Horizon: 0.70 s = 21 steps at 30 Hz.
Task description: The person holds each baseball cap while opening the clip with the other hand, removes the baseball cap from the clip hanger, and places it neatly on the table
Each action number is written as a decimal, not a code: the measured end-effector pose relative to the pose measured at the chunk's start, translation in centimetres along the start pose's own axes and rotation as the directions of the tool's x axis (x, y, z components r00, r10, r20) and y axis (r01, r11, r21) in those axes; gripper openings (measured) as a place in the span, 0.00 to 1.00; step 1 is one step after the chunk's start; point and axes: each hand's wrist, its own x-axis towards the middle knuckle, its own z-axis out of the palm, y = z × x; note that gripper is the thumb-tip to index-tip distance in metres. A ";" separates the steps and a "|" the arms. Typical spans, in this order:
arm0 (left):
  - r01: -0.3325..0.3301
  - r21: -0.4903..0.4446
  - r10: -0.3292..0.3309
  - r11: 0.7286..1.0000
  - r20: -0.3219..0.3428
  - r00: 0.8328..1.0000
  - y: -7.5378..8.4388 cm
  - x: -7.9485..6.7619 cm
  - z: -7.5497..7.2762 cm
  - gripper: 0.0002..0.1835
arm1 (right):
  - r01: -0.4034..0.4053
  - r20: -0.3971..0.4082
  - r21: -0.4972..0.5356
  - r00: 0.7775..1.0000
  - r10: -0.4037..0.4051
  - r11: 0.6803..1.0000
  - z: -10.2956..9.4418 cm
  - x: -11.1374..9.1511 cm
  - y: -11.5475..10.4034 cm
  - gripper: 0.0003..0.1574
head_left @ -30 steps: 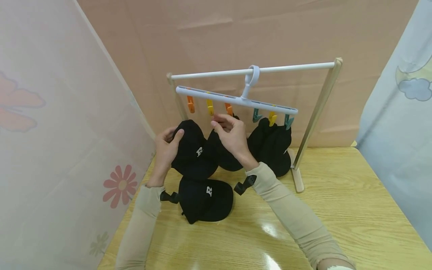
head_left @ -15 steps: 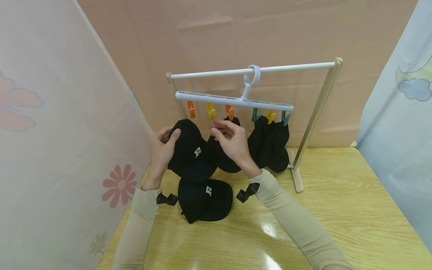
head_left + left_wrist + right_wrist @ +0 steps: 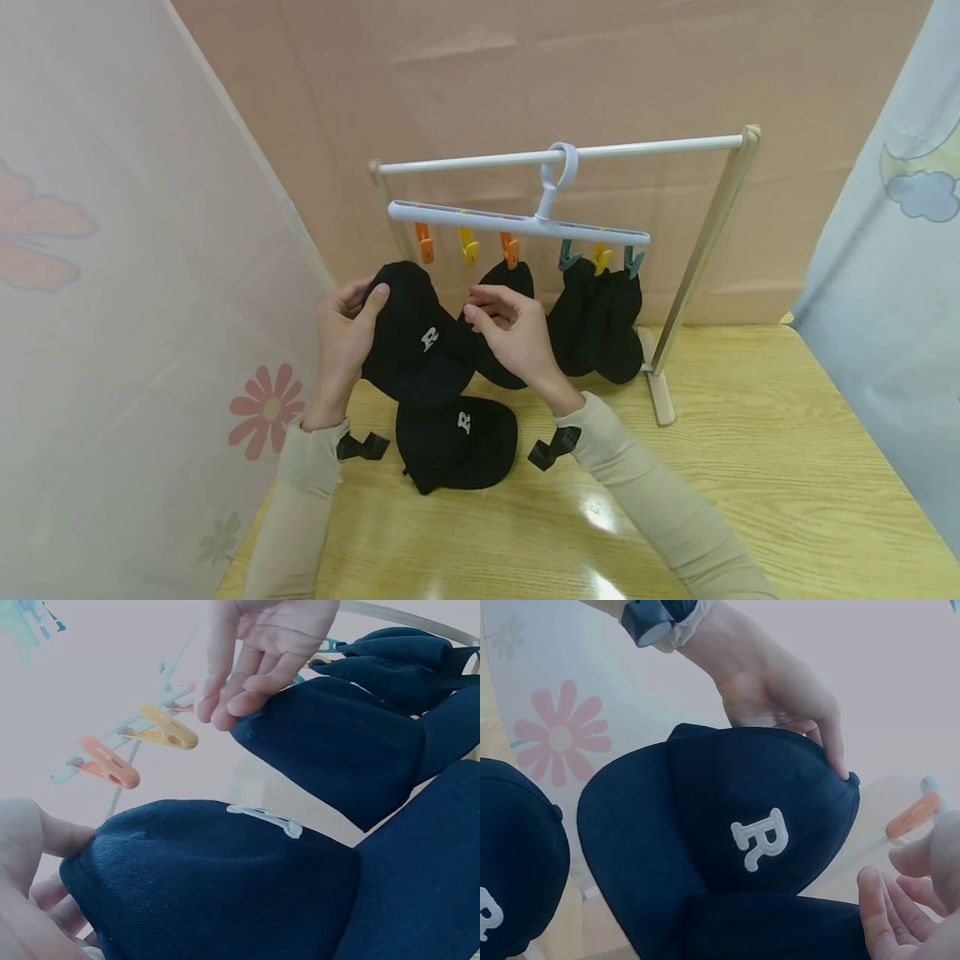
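My left hand [image 3: 347,337] grips a black baseball cap [image 3: 405,329] by the top of its crown, thumb on the front. The cap's white letter R [image 3: 761,838] and its brim show clearly in the right wrist view. To its right, my right hand [image 3: 517,325] has loosely bent fingers with nothing between them. Behind that hand another black cap [image 3: 507,279] hangs from an orange clip [image 3: 510,248]. Left of this clip, a yellow clip [image 3: 469,248] and a second orange clip [image 3: 425,243] dangle above the held cap, holding nothing.
The pale blue hanger [image 3: 517,223] hooks over the white rod [image 3: 652,149] of a wooden-legged rack. More black headwear [image 3: 596,325] hangs from its right-hand clips. One black cap [image 3: 456,450] lies on the wooden table [image 3: 765,467]. A flowered curtain [image 3: 150,333] borders the left.
My left hand and the gripped cap have shifted left. My right hand has dropped down from the clips. The hanger has swung slightly and its right end has moved left.
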 end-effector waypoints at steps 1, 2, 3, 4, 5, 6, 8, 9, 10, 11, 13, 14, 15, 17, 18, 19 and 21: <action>0.000 0.000 0.000 1.000 -0.004 1.000 0.1 0.0 -0.1 0.14 | 0.001 0.003 0.001 1.000 -0.001 1.000 0.0 -0.1 0.0 0.17; 0.000 -0.001 0.000 1.000 -0.004 1.000 0.2 -0.1 -0.2 0.14 | 0.001 0.004 0.002 1.000 -0.001 1.000 0.0 -0.2 0.1 0.17; 0.001 -0.004 -0.001 1.000 -0.004 1.000 0.3 -0.1 -0.3 0.14 | 0.000 0.007 0.004 1.000 0.000 1.000 0.0 -0.3 0.1 0.17; 0.001 -0.009 -0.001 1.000 -0.002 1.000 0.4 -0.2 -0.4 0.14 | -0.001 0.008 0.006 1.000 0.001 1.000 0.0 -0.4 0.1 0.17; -0.001 -0.012 0.001 1.000 0.001 1.000 0.5 -0.2 -0.5 0.14 | -0.002 0.009 0.008 1.000 0.002 1.000 0.0 -0.5 0.1 0.17; -0.005 -0.019 0.005 1.000 0.004 1.000 0.5 -0.2 -0.6 0.14 | -0.005 0.011 0.011 1.000 0.005 1.000 0.0 -0.7 0.1 0.17; -0.011 -0.027 0.012 1.000 0.007 1.000 0.7 -0.3 -0.8 0.14 | -0.012 0.015 0.018 1.000 0.012 1.000 0.1 -0.9 0.1 0.18; -0.016 -0.031 0.016 0.999 0.007 1.000 0.7 -0.4 -0.9 0.14 | -0.016 0.018 0.018 1.000 0.016 1.000 0.1 -1.0 0.0 0.18; -0.021 -0.033 0.021 0.999 0.007 1.000 0.8 -0.4 -0.9 0.14 | -0.020 0.020 0.018 1.000 0.019 1.000 0.1 -1.1 0.0 0.18; -0.025 -0.031 0.026 0.999 0.006 1.000 0.8 -0.5 -1.0 0.14 | -0.023 0.023 0.015 0.999 0.022 1.000 0.1 -1.2 0.0 0.18; -0.031 -0.027 0.032 0.999 0.006 0.999 0.9 -0.6 -1.1 0.14 | -0.025 0.027 0.011 0.999 0.025 1.000 0.1 -1.4 0.1 0.19; -0.035 -0.029 0.035 0.999 0.005 0.999 0.9 -0.7 -1.2 0.14 | -0.025 0.029 0.009 0.999 0.025 1.000 0.2 -1.5 0.1 0.19; -0.036 -0.026 0.036 0.999 0.006 0.999 1.0 -0.7 -1.2 0.14 | -0.023 0.033 0.009 0.999 0.023 1.000 0.2 -1.6 0.1 0.19; -0.035 -0.022 0.036 0.999 0.007 0.999 1.1 -0.9 -1.3 0.14 | -0.019 0.040 0.011 0.999 0.018 1.000 0.2 -1.8 0.3 0.19; -0.036 -0.026 0.036 0.999 0.008 0.999 1.2 -0.9 -1.4 0.14 | -0.017 0.043 0.014 0.999 0.016 1.000 0.3 -2.0 0.3 0.19; -0.037 -0.031 0.037 0.999 0.007 0.999 1.2 -1.0 -1.4 0.14 | -0.015 0.045 0.017 0.999 0.014 1.000 0.3 -2.1 0.4 0.19; -0.035 -0.031 0.035 0.999 0.002 0.999 1.3 -1.1 -1.6 0.14 | -0.014 0.050 0.017 0.999 0.013 1.000 0.4 -2.3 0.6 0.19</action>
